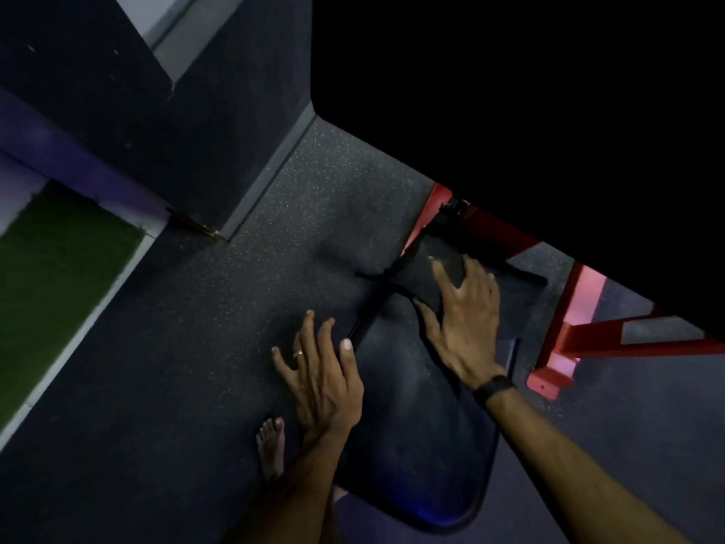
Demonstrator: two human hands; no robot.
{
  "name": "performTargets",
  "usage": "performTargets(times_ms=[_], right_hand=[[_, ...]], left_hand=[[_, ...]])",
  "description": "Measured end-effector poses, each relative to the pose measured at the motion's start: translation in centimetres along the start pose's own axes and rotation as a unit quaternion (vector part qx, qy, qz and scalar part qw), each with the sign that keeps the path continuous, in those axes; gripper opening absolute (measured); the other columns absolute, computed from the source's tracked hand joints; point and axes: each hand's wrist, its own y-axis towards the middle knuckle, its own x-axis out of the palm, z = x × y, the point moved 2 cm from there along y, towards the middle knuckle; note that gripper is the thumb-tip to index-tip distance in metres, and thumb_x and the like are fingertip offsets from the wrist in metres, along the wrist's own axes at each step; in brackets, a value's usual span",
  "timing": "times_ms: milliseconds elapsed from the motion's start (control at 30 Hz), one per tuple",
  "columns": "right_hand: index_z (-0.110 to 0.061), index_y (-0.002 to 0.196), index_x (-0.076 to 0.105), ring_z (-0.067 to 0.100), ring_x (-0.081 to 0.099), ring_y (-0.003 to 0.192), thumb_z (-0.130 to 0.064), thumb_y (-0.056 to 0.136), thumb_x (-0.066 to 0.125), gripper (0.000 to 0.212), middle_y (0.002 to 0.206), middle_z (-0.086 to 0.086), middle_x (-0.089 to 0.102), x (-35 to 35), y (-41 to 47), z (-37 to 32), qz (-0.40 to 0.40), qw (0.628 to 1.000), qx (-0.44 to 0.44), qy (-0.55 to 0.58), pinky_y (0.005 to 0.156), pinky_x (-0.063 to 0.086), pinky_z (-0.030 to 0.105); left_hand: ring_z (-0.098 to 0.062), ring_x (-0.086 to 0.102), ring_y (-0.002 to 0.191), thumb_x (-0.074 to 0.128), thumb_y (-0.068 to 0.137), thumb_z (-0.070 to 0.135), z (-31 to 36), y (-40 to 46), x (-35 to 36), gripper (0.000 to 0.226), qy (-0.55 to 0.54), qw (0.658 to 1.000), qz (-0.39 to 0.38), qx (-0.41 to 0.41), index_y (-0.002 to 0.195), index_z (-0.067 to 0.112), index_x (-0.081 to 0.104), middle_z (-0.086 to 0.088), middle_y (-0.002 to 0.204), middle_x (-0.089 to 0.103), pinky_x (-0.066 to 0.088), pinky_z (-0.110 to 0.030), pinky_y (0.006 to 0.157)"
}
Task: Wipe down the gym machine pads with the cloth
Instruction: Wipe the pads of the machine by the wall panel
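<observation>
No text, label, brand, number or sign can be read anywhere in this view.

black pad point(416, 437), dark cloth point(463, 292), red frame point(569, 339), speckled grey floor point(196, 347), green turf point(51, 261)
</observation>
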Motion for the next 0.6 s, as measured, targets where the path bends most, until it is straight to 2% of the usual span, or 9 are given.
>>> performTargets(times_ms=[67,133,200,267,367,433,500,567,600], right_hand=[[-0.025,0.144,0.049,0.042,0.050,0.123,-0.064,0.093,0.035,0.066,0.133,0.027,0.052,-0.1,1.7,-0.4,0.001,1.000,-0.014,-0.010,0.102,0.039,0.053],[-0.027,0.134,0.060,0.038,0.064,0.097,-0.074,0.091,0.027,0.072,0.108,0.019,0.067,-0.3,5.2,-1.5,-0.022,0.999,0.001,-0.028,0.078,0.046,0.042],[-0.023,0.122,0.066,0.037,0.068,0.086,-0.076,0.091,0.033,0.070,0.097,0.014,0.072,-0.3,8.4,-2.4,-0.073,0.997,0.029,-0.014,0.066,0.043,0.035],[-0.023,0.122,0.067,0.037,0.066,0.091,-0.071,0.093,0.040,0.063,0.104,0.015,0.071,-0.1,8.3,-3.2,-0.071,0.997,0.005,-0.036,0.070,0.043,0.037],[-0.023,0.128,0.065,0.038,0.054,0.121,-0.068,0.092,0.038,0.064,0.132,0.018,0.059,0.2,4.2,-3.1,-0.020,0.996,-0.089,-0.019,0.100,0.041,0.049],[-0.023,0.128,0.066,0.036,0.048,0.132,-0.073,0.091,0.032,0.071,0.140,0.017,0.055,-0.1,3.8,-2.6,-0.044,0.989,-0.145,-0.003,0.109,0.036,0.052],[-0.025,0.122,0.068,0.033,0.057,0.120,-0.084,0.087,0.028,0.080,0.129,0.012,0.062,-0.5,6.4,-2.6,-0.100,0.986,-0.133,-0.007,0.094,0.045,0.041],[-0.018,0.107,0.068,0.030,0.065,0.104,-0.085,0.083,0.042,0.075,0.111,0.010,0.067,-0.6,10.2,-3.1,-0.192,0.978,-0.077,0.018,0.074,0.043,0.031],[-0.015,0.099,0.064,0.031,0.066,0.101,-0.080,0.083,0.050,0.069,0.108,0.011,0.068,-0.3,11.5,-3.5,-0.232,0.970,-0.065,0.024,0.072,0.041,0.030]], left_hand=[[-0.030,0.048,0.136,0.022,0.103,0.044,-0.2,0.0,0.1,0.054,0.000,1.000,-0.005,-0.001,0.137,0.014,0.052,-0.009,0.156,0.039,0.017,-0.064,0.117],[-0.029,0.047,0.136,0.021,0.103,0.045,-0.3,-0.1,0.2,0.055,0.000,1.000,-0.009,0.001,0.138,0.015,0.050,-0.008,0.157,0.038,0.015,-0.064,0.118],[-0.029,0.047,0.137,0.020,0.103,0.046,-0.3,0.0,0.2,0.055,0.000,1.000,-0.011,-0.006,0.139,0.016,0.050,-0.008,0.158,0.036,0.014,-0.063,0.118],[-0.029,0.047,0.137,0.021,0.103,0.046,-0.3,0.1,0.2,0.055,-0.004,1.000,-0.011,-0.008,0.139,0.016,0.049,-0.007,0.158,0.035,0.015,-0.063,0.118],[-0.029,0.045,0.138,0.021,0.103,0.045,-0.4,0.1,0.3,0.055,-0.006,1.000,-0.007,-0.003,0.140,0.017,0.048,-0.007,0.159,0.034,0.014,-0.064,0.118],[-0.029,0.043,0.139,0.019,0.102,0.046,-0.4,0.2,0.3,0.056,-0.009,1.000,-0.011,-0.008,0.141,0.017,0.047,-0.007,0.160,0.032,0.013,-0.064,0.118],[-0.029,0.042,0.140,0.016,0.103,0.048,-0.4,0.1,0.3,0.058,-0.010,1.000,-0.010,-0.006,0.143,0.017,0.045,-0.007,0.161,0.031,0.013,-0.064,0.118],[-0.028,0.041,0.141,0.014,0.103,0.050,-0.4,0.1,0.3,0.060,-0.017,1.000,-0.007,-0.005,0.144,0.018,0.043,-0.007,0.162,0.028,0.012,-0.064,0.119],[-0.028,0.041,0.141,0.013,0.103,0.050,-0.4,0.1,0.2,0.060,-0.021,1.000,-0.006,-0.005,0.145,0.018,0.042,-0.007,0.163,0.027,0.012,-0.064,0.119]])
